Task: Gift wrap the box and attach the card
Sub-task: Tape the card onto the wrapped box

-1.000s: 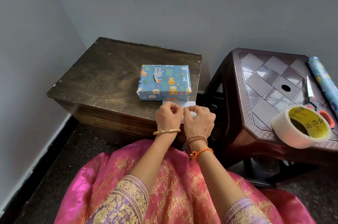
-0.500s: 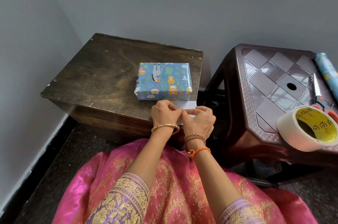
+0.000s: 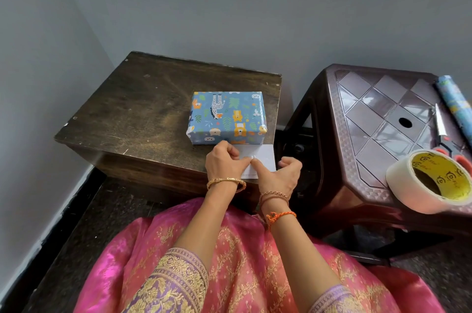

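The box (image 3: 226,117) was fully wrapped in blue paper printed with animals and leaves, and it sat flat on the dark wooden table (image 3: 143,113), just beyond the fingers. Touching its near side lay the white card (image 3: 263,159), flat on the tabletop at the near right corner, one edge close to the table's rim.

The left hand (image 3: 224,163) pressed on the card's left part, fingers curled together; whether it pinched anything could not be told. The right hand (image 3: 279,176) pushed its thumb down on the card beside the left fingertips, its other fingers bent and held loose off the table's edge, gripping nothing.

To the right of the hands stood a brown plastic stool (image 3: 362,118), carrying a tape roll (image 3: 431,181) at its near corner, scissors (image 3: 443,134) behind it, and a roll of wrapping paper (image 3: 454,100) at the far right.

Left of the hands and of the box, the tabletop lay bare out to its edges. A narrow gap separated table and stool.
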Available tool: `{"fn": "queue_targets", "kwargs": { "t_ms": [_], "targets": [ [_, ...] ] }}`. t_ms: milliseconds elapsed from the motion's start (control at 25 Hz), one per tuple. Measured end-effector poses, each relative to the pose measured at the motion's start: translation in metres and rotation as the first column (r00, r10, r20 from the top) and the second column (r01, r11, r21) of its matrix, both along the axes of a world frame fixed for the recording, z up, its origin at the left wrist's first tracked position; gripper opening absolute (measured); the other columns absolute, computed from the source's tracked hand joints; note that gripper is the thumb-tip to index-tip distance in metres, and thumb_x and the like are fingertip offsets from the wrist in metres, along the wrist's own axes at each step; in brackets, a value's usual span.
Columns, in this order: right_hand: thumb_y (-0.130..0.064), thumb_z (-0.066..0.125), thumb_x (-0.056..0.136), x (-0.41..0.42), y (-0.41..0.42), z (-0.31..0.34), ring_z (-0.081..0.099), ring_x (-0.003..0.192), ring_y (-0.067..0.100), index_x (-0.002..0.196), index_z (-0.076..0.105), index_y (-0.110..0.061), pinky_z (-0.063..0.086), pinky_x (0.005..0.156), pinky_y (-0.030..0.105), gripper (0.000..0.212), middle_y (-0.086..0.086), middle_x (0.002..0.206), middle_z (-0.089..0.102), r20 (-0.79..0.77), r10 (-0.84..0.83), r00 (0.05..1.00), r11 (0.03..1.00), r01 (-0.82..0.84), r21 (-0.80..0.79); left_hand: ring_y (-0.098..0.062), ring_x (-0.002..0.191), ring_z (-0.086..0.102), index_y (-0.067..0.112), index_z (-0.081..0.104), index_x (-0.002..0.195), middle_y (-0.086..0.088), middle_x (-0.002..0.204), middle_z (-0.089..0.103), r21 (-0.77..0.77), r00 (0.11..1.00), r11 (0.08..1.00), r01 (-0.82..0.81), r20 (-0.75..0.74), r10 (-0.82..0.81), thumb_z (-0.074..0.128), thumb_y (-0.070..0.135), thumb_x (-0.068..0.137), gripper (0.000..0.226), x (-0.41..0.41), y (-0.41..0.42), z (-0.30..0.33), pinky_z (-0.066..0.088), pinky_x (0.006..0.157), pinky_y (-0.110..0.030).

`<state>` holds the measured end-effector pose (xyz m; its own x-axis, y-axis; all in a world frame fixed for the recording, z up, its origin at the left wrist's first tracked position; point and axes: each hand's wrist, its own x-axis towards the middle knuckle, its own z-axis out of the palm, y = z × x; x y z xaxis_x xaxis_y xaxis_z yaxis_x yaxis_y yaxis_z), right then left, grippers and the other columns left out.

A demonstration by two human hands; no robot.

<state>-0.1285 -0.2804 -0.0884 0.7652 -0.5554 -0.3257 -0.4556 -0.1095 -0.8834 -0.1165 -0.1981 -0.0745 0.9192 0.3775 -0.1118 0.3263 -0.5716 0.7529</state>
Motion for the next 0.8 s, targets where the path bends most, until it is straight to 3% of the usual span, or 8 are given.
{"fn": "queue_targets", "kwargs": {
  "t_ms": [120,240,360,440,560,720,800],
  "targets": [
    [-0.012,0.077,0.069,0.006,0.000,-0.001,0.052,0.089,0.019,0.112,0.049,-0.004,0.040,0.074,0.027,0.052,0.005,0.102,0.053,-0.085,-0.067,0.994,0.949,0.089,0.304,-0.014,0.069,0.051,0.024,0.036,0.056,0.002,0.071,0.054,-0.032,0.998,0.998,-0.055,-0.018,0.054,0.080,0.021,0.066,0.044,0.000,0.001,0.001,0.038,0.066,-0.021],
    [-0.004,0.076,0.065,0.012,-0.006,-0.007,0.061,0.094,0.028,0.108,0.058,-0.002,0.052,0.083,0.036,0.046,0.014,0.107,0.063,-0.114,-0.050,0.992,0.884,0.097,0.457,-0.015,0.071,0.053,0.023,0.039,0.057,0.001,0.073,0.055,-0.081,0.992,0.991,-0.106,-0.074,0.100,0.080,0.019,0.065,0.041,0.002,0.002,0.002,0.041,0.068,-0.022],
    [-0.012,0.077,0.069,0.005,-0.007,-0.010,0.058,0.085,0.019,0.103,0.060,-0.005,0.048,0.075,0.029,0.039,0.005,0.094,0.061,-0.019,0.005,1.000,0.957,0.001,0.290,-0.017,0.075,0.059,0.018,0.052,0.064,-0.002,0.077,0.061,-0.050,0.997,0.997,-0.052,-0.055,0.049,0.077,0.017,0.070,0.025,0.000,-0.001,-0.001,0.042,0.069,-0.022],
    [-0.023,0.076,0.070,-0.002,-0.004,-0.010,0.057,0.083,0.016,0.101,0.061,-0.011,0.044,0.071,0.027,0.036,0.001,0.092,0.061,0.018,0.026,1.000,0.994,-0.028,0.104,-0.019,0.090,0.062,0.014,0.066,0.082,-0.003,0.095,0.065,0.041,0.999,0.999,0.031,-0.030,-0.029,0.070,0.017,0.078,0.006,-0.004,-0.005,-0.002,0.043,0.073,-0.023],
    [-0.035,0.075,0.069,-0.005,-0.001,-0.007,0.060,0.089,0.020,0.099,0.062,-0.016,0.045,0.070,0.028,0.038,0.001,0.098,0.063,-0.003,0.030,1.000,0.996,-0.030,-0.085,-0.021,0.103,0.056,0.016,0.066,0.099,-0.002,0.111,0.058,0.182,0.990,0.973,0.139,-0.026,-0.137,0.058,0.020,0.088,0.015,-0.011,-0.012,-0.003,0.043,0.075,-0.027],
    [-0.028,0.076,0.068,-0.006,-0.006,0.001,0.056,0.077,0.017,0.090,0.063,-0.012,0.043,0.066,0.028,0.030,-0.001,0.084,0.060,-0.071,-0.002,0.997,1.000,0.002,-0.005,-0.023,0.100,0.054,0.014,0.059,0.102,-0.004,0.109,0.056,0.265,0.978,0.943,0.202,0.000,-0.210,0.053,0.022,0.091,0.015,-0.017,-0.014,-0.004,0.042,0.072,-0.028],
    [-0.021,0.078,0.067,-0.010,-0.008,0.001,0.058,0.072,0.020,0.077,0.064,-0.011,0.050,0.068,0.033,0.019,0.001,0.072,0.060,-0.094,-0.011,0.995,0.995,0.021,0.102,-0.021,0.102,0.051,0.015,0.062,0.103,-0.003,0.110,0.055,0.311,0.964,0.914,0.261,-0.030,-0.265,0.049,0.023,0.093,0.018,-0.023,-0.014,-0.005,0.037,0.070,-0.024]
  ]
}}
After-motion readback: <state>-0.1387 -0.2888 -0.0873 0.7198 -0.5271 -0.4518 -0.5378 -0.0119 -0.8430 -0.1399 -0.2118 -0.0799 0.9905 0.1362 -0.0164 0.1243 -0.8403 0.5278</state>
